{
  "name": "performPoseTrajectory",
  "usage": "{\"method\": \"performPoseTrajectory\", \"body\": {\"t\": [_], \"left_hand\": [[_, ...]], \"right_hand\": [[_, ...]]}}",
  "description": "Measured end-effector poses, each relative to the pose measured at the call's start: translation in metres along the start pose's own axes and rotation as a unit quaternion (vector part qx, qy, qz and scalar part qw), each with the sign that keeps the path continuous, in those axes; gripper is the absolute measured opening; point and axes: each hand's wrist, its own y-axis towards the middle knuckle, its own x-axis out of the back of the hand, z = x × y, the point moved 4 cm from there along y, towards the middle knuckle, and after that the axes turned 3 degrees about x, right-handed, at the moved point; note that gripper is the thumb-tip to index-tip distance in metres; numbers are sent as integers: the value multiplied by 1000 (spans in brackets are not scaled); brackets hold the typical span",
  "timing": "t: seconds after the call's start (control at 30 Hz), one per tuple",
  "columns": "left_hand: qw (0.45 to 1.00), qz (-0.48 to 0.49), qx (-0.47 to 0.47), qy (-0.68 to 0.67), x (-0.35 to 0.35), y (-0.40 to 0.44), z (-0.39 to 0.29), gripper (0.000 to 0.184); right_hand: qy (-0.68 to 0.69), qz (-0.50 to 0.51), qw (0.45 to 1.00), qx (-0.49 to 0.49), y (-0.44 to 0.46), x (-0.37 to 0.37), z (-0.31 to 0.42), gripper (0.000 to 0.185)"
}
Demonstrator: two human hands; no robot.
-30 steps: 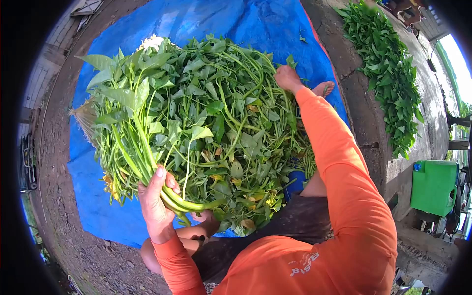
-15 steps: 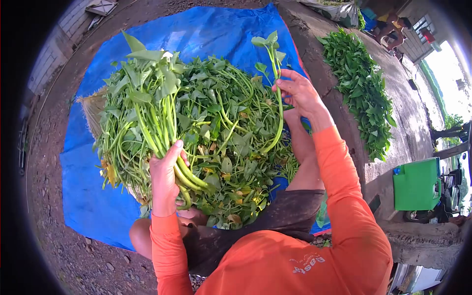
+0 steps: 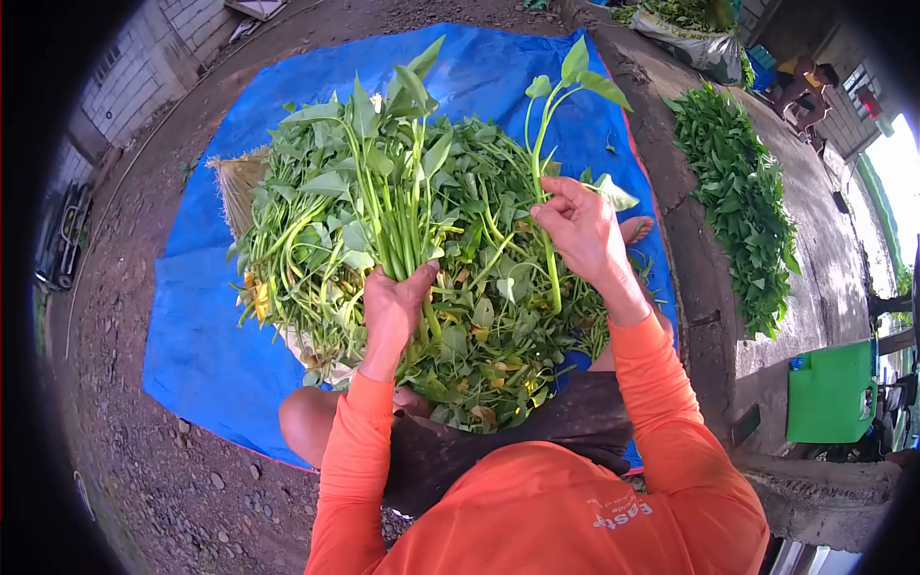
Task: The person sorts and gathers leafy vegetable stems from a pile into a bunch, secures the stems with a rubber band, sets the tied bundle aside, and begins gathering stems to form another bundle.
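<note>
My left hand (image 3: 395, 305) is closed around the lower stems of an upright bunch of leafy greens (image 3: 388, 216). On the right, my right hand (image 3: 583, 222) pinches a single long leafy stem (image 3: 540, 163), its leaves at the top and its cut end hanging down. Beneath both hands lies a large heap of green stems and leaves (image 3: 479, 259), with some yellow leaves mixed in. The heap rests on a blue tarp (image 3: 201, 331).
A long pile of leaves (image 3: 733, 196) lies on the concrete at the right. Near it stands a green container (image 3: 832, 393). A filled sack (image 3: 692, 43) and a crouching person (image 3: 805, 96) are at the upper right. Gravel (image 3: 172, 479) borders the tarp.
My right hand has lifted one stem out of the heap and now holds it nearer the bunch. My left hand has turned the bunch more upright. The head view has shifted.
</note>
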Motion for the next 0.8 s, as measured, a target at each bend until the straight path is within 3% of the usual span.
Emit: {"method": "performPoseTrajectory", "body": {"t": [0.17,0.23,0.3,0.33,0.37,0.4,0.5,0.57,0.63,0.67,0.7,0.77,0.8], "left_hand": [[996,-10,-52,77,-9,3,9,19],[995,17,-65,68,-15,0,11,19],[994,77,-68,-42,-21,-1,15,18],[990,92,-64,-87,-25,-3,12,17],[984,106,-60,-132,-25,-5,9,17],[987,129,-15,-98,-19,-4,8,23],[976,177,-56,-111,-21,-9,-4,32],[974,196,-35,-106,-21,-9,-4,37],[974,194,-5,-113,-20,-9,-6,35],[972,203,52,-105,-18,-6,6,33],[966,212,27,-142,-21,-7,6,29],[969,226,9,-103,-21,-8,8,26],[966,253,2,-51,-22,-9,8,26]], "right_hand": [[-101,-29,993,55,6,-27,51,41],[-81,13,996,40,7,-53,41,44],[8,93,994,-55,3,-75,22,48],[161,146,969,-119,3,-92,10,55],[217,149,954,-140,1,-99,-1,56],[271,153,936,-163,-5,-101,3,57],[379,148,893,-191,-18,-107,-3,57],[413,134,878,-200,-25,-112,-2,57],[246,188,930,-198,-22,-100,-5,58],[76,141,985,-60,-19,-83,7,62],[-91,84,988,87,-19,-67,27,67],[-196,122,906,355,-25,-48,68,79],[-247,162,870,396,-30,-48,78,81]]}}
